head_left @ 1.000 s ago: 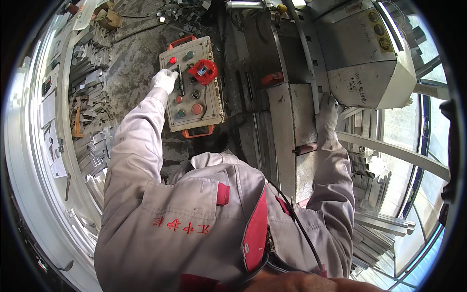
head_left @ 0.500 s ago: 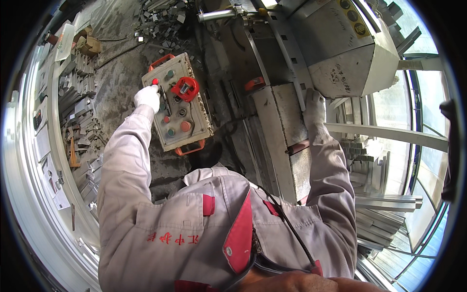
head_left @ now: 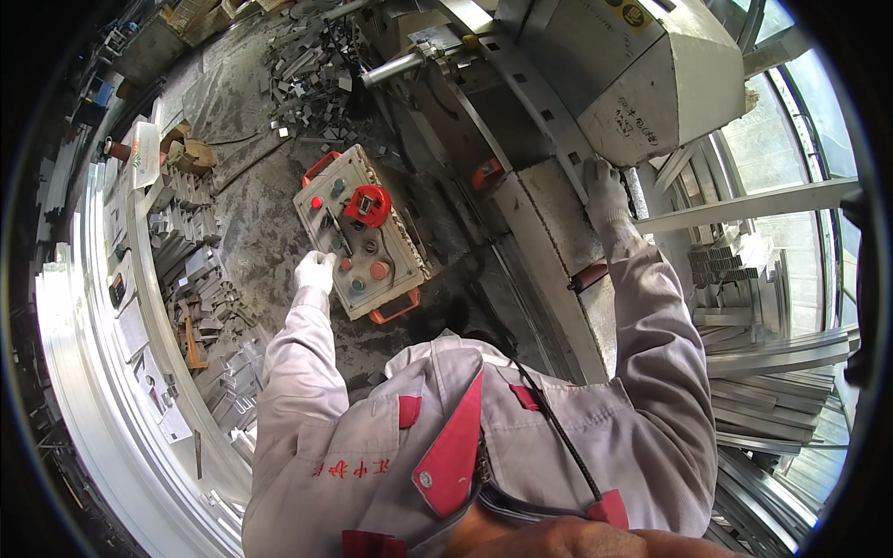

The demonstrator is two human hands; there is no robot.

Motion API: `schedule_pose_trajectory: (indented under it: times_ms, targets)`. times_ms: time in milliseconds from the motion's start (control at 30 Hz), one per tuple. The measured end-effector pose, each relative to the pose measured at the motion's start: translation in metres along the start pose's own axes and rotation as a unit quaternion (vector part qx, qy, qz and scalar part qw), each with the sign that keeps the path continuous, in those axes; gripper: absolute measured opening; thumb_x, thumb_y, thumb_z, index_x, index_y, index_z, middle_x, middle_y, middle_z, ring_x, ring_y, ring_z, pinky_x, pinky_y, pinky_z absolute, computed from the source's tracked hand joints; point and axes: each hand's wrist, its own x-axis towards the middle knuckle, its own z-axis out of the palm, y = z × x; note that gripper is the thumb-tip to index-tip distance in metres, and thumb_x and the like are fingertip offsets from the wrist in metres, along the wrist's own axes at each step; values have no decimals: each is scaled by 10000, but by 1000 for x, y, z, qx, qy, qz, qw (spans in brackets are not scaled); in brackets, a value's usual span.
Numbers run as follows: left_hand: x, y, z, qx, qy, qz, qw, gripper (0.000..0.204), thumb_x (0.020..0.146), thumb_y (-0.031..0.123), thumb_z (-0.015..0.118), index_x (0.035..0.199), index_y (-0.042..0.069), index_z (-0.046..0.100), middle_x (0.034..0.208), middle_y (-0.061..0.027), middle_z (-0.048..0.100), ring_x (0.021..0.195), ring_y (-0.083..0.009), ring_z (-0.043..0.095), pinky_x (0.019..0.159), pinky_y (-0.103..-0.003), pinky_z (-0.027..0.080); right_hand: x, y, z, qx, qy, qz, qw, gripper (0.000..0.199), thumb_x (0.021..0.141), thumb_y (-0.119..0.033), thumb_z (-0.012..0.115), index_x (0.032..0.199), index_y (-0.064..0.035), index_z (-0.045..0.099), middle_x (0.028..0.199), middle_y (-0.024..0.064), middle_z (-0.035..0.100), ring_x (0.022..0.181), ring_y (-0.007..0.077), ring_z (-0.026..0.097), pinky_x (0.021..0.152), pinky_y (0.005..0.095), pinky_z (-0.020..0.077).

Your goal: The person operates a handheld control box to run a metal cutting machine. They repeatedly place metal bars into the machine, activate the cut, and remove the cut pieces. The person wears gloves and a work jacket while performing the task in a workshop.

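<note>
My left hand (head_left: 314,272), in a white glove, is at the left edge of a pale control box (head_left: 321,226). Its fingers are curled together with nothing visible in them, beside the lower buttons. On the box's top are red and green buttons and a red tape measure (head_left: 368,205); orange handles sit at both ends. My right hand (head_left: 606,192), gloved too, lies against the machine's long metal rail (head_left: 539,107), just below the big metal hood (head_left: 642,98). Its fingers stretch forward along the rail's end; what lies beneath the palm is hidden.
A long pale metal profile (head_left: 744,206) runs in from the right, close to my right wrist. Stacked profiles (head_left: 772,400) lie at the right. Metal offcuts (head_left: 312,79) are heaped on the floor beyond the box, with more cut pieces (head_left: 191,242) at the left.
My left hand has drawn back from the red button near the box's far end to its near left edge. My right hand stays by the rail. The whole view has shifted and turned.
</note>
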Motion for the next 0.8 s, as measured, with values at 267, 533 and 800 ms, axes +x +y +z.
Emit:
schedule_pose_trajectory:
  times_ms: [267,533,800]
  targets:
    - [-95,-10,43,-190,-172,-110,960,453,1051,407,692,1241,-3,719,907,-109,783,582,-166,682,556,-339,547,-2,8,10,-21,35,-27,999,611,843,-10,645,1429,-135,525,1333,165,534,1209,439,617,876,519,640]
    - [-81,-8,36,-384,-206,-265,860,325,1088,447,624,975,143,648,710,-8,652,495,-187,606,423,-334,455,-4,7,9,-8,58,-20,998,542,884,-14,614,1408,-140,555,1321,164,537,1156,454,641,864,536,626]
    - [-70,-8,36,-421,-263,-274,824,354,1092,360,621,794,182,550,613,50,459,430,-138,395,410,-314,266,-5,7,17,24,90,0,996,473,944,-62,576,1406,-162,573,1366,136,560,1183,439,642,895,538,613]
